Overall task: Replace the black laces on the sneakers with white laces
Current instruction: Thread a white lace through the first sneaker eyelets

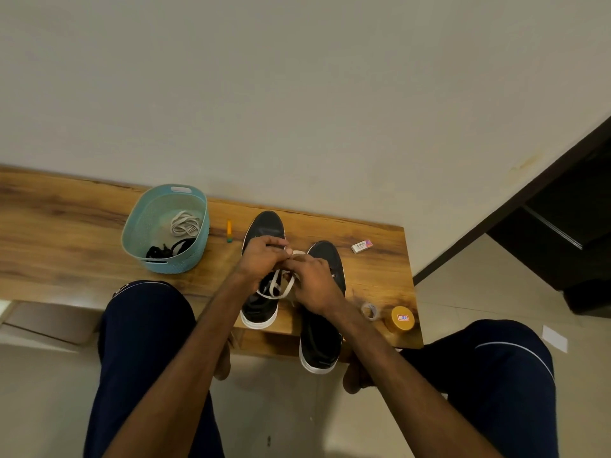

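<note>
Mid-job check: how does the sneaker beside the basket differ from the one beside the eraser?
The basket-side sneaker has a white lace threaded, pinched by the left hand and right hand; the eraser-side sneaker shows no lace where visible. The basket-side sneaker sits farther back on the table; the eraser-side sneaker's heel overhangs its front edge. Both are black with white soles, toes toward the wall.

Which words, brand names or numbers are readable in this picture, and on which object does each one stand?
"camlin": printed on the small white eraser packet; the smaller print under it is too small to read.
Label on the yellow lid: it has a red frame, but its characters are too blurred to read.
No other text is visible.
</note>
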`<state>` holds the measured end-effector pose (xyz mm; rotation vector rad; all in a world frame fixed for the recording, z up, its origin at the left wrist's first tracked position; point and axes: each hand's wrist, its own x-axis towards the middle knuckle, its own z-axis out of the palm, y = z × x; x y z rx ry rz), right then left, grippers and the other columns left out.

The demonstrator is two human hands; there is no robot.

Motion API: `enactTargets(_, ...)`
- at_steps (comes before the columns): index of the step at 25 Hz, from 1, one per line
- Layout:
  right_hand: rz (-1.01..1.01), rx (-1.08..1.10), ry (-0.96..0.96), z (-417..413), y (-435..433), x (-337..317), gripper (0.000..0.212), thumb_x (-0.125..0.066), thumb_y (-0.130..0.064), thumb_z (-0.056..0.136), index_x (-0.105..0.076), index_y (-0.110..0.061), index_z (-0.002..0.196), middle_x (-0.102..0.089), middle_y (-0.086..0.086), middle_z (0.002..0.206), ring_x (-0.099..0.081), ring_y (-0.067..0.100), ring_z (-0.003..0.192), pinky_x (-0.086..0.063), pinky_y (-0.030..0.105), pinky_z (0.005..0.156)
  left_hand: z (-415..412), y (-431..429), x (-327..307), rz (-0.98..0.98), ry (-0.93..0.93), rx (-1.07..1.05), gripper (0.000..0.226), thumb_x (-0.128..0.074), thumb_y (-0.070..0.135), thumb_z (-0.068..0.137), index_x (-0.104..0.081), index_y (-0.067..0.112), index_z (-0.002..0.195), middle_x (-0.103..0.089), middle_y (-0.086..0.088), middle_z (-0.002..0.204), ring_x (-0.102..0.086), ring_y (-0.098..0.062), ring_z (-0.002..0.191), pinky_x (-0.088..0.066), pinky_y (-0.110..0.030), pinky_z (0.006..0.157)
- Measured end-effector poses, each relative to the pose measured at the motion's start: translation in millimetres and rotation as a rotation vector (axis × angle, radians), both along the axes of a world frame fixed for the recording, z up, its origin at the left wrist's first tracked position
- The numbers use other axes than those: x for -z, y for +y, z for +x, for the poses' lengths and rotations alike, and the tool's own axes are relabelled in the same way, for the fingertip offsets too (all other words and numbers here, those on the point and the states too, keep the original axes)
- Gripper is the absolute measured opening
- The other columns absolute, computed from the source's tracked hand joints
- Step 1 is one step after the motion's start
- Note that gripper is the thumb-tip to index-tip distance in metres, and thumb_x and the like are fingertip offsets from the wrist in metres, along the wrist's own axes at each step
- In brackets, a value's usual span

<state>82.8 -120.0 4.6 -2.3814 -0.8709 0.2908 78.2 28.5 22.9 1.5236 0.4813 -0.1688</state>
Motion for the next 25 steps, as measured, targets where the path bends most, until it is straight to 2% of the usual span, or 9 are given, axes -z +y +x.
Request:
enactTargets(3,0.177,0.017,0.152,2,-6,2,0.057,-0.06,-0.003,0.084,-0.056,-0.028,0.135,-0.057,-0.002,0.138,-0.046,0.017,0.132,-0.038,0.041,0.109,2,6,-6,-0.008,-0.26,-0.195,0.013,-0.066,-0.001,0.09,-0.064,0.008,0.1,-0.069,-0.007,0.088,-0.066,-0.018,0.074,-0.057,-0.026,0.068)
enactTargets(5,0.411,0.195,0.384,3,-9,-4,0.061,-0.055,0.01,0.082,-0.054,-0.026,0.132,-0.058,-0.003,0.138,-0.047,0.015,0.135,-0.043,0.037,0.108,4,11,-12,-0.076,-0.395,-0.24,0.013,-0.063,-0.003,0.092,-0.061,0.009,0.096,-0.067,-0.008,0.088,-0.062,-0.013,0.066,-0.056,-0.023,0.064)
enactTargets(8,0.773,0.462,0.687,12,-3,-21,0.043,-0.059,-0.01,0.094,-0.046,-0.022,0.133,-0.069,0.0,0.124,-0.059,0.018,0.124,-0.046,0.043,0.101,3,11,-17,0.014,-0.45,-0.109,0.012,-0.063,-0.003,0.091,-0.061,0.007,0.098,-0.065,-0.012,0.089,-0.06,-0.009,0.063,-0.05,-0.02,0.055)
enactTargets(11,0.89,0.536,0.73,24,4,-42,0.031,-0.048,-0.029,0.104,-0.053,-0.024,0.134,-0.071,-0.003,0.12,-0.064,0.014,0.116,-0.048,0.042,0.097,1,10,-9,0.141,-0.413,0.077,0.013,-0.065,0.003,0.091,-0.062,0.009,0.102,-0.066,-0.006,0.09,-0.061,-0.008,0.069,-0.049,-0.019,0.059)
enactTargets(13,0.862,0.504,0.637,23,6,-46,0.03,-0.045,-0.029,0.105,-0.062,-0.02,0.128,-0.07,-0.007,0.123,-0.062,0.009,0.117,-0.05,0.038,0.092,2,12,0,0.19,-0.379,0.108,0.014,-0.065,0.01,0.094,-0.063,0.01,0.108,-0.068,-0.003,0.094,-0.065,-0.011,0.08,-0.053,-0.022,0.068)
enactTargets(16,0.757,0.381,0.406,12,3,-32,0.03,-0.049,-0.026,0.104,-0.064,-0.017,0.129,-0.068,-0.005,0.126,-0.06,0.009,0.121,-0.05,0.038,0.101,2,9,0,0.12,-0.257,0.083,0.035,-0.044,0.031,0.105,-0.064,0.006,0.119,-0.07,-0.004,0.106,-0.067,-0.015,0.099,-0.055,-0.03,0.09)
enactTargets(18,0.606,0.261,0.276,2,0,-21,0.031,-0.052,-0.022,0.103,-0.064,-0.018,0.131,-0.067,-0.005,0.127,-0.058,0.004,0.12,-0.046,0.024,0.103,1,4,-7,-0.046,-0.094,0.093,0.05,-0.034,0.041,0.106,-0.067,0.005,0.117,-0.071,-0.006,0.104,-0.067,-0.015,0.098,-0.053,-0.029,0.089)
enactTargets(21,0.404,0.153,0.167,-10,-3,-14,0.03,-0.054,-0.02,0.102,-0.065,-0.017,0.129,-0.065,-0.004,0.128,-0.052,-0.004,0.117,-0.036,0.008,0.097,1,7,-8,-0.102,-0.031,0.167,0.045,-0.044,0.037,0.104,-0.072,0.003,0.111,-0.074,-0.013,0.107,-0.07,-0.02,0.098,-0.054,-0.029,0.086)
enactTargets(25,0.275,0.124,0.132,-13,-2,-11,0.029,-0.054,-0.025,0.102,-0.065,-0.019,0.128,-0.061,-0.001,0.134,-0.046,-0.004,0.118,-0.033,0.005,0.096,0,4,-4,-0.017,-0.122,0.16,0.028,-0.056,0.021,0.1,-0.072,-0.002,0.104,-0.073,-0.016,0.1,-0.07,-0.019,0.087,-0.056,-0.026,0.076)
